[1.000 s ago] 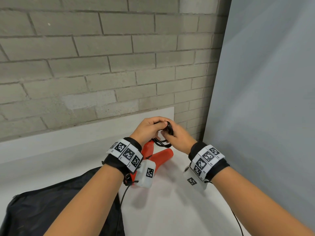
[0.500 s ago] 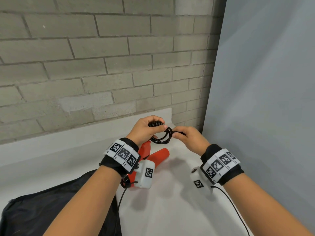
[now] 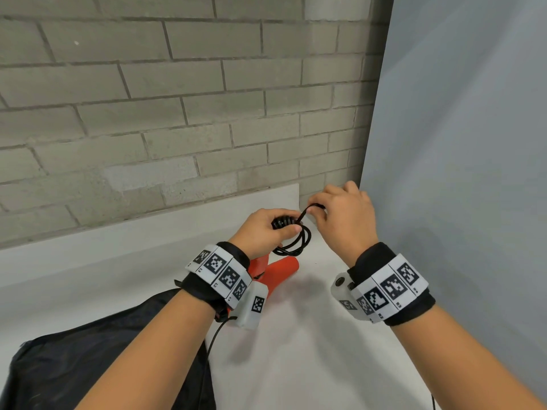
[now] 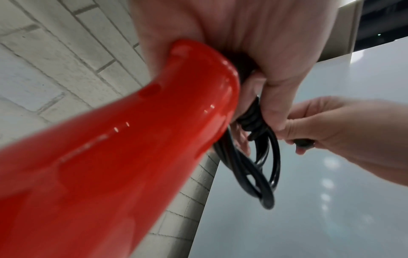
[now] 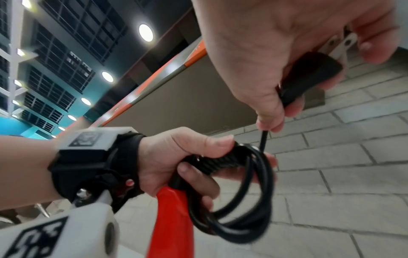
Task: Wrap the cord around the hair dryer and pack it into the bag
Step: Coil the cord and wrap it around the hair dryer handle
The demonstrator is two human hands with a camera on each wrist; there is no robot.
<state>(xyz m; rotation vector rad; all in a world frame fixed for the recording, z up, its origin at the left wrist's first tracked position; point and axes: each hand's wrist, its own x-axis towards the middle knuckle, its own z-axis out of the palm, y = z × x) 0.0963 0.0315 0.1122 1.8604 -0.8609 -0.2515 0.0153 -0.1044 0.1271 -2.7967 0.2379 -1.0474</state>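
Observation:
My left hand (image 3: 279, 230) grips the handle end of the red hair dryer (image 3: 281, 269) together with the black cord (image 3: 296, 244), which is wound in tight turns there and hangs in loose loops (image 5: 249, 200) below. The dryer's body (image 4: 121, 157) points back toward my left wrist, over the table. My right hand (image 3: 318, 210) is just right of and above the left hand. It holds the black plug (image 5: 309, 75) in its palm and pinches the cord's last stretch (image 5: 263, 137) taut. The black bag (image 3: 103, 359) lies open at the lower left.
The white table (image 3: 296, 365) ends at a grey brick wall (image 3: 177, 113) behind. A pale blue panel (image 3: 458, 173) closes off the right side. A thin black cable (image 3: 213, 341) hangs from my left wrist device over the bag's edge.
My right hand drew the cord end out to the right, then rose above the left hand's coil. The left hand keeps its grip and has barely moved.

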